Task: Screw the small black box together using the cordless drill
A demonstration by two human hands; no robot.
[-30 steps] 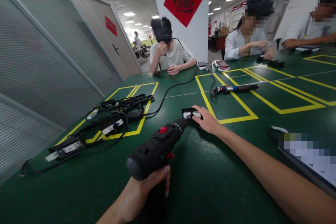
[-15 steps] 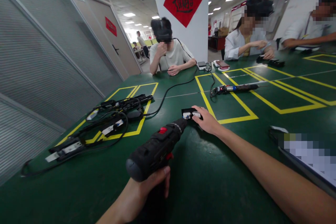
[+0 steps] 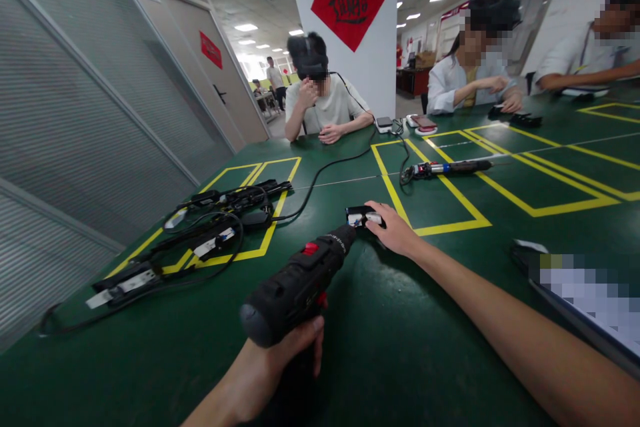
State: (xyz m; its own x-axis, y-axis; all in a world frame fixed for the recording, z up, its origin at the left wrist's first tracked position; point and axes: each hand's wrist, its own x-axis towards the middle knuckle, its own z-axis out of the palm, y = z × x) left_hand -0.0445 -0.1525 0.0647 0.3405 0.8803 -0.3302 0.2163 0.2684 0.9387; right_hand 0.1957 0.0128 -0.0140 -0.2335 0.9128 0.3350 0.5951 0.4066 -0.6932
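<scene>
My left hand (image 3: 280, 357) is wrapped round the grip of a black cordless drill (image 3: 297, 287) with red switches. The drill points forward and to the right. Its chuck end meets a small black-and-white part (image 3: 357, 215) on the green table (image 3: 430, 320); the very tip of the bit is too small to make out. From the right, my right hand (image 3: 393, 230) closes its thumb and fingers on that part's right end, holding it against the tabletop. The fingers cover some of the part.
Black devices with cables (image 3: 215, 233) lie at left on yellow tape outlines. A soldering-iron-like tool (image 3: 450, 168) lies beyond my right hand. A dark-edged, blurred-out item (image 3: 525, 260) lies at right. A person (image 3: 330, 103) sits opposite, others at far right.
Both hands, the drill and the small part stay almost where they were, with only a slight shift of the drill. In the far background, a standing person has turned and moved a little.
</scene>
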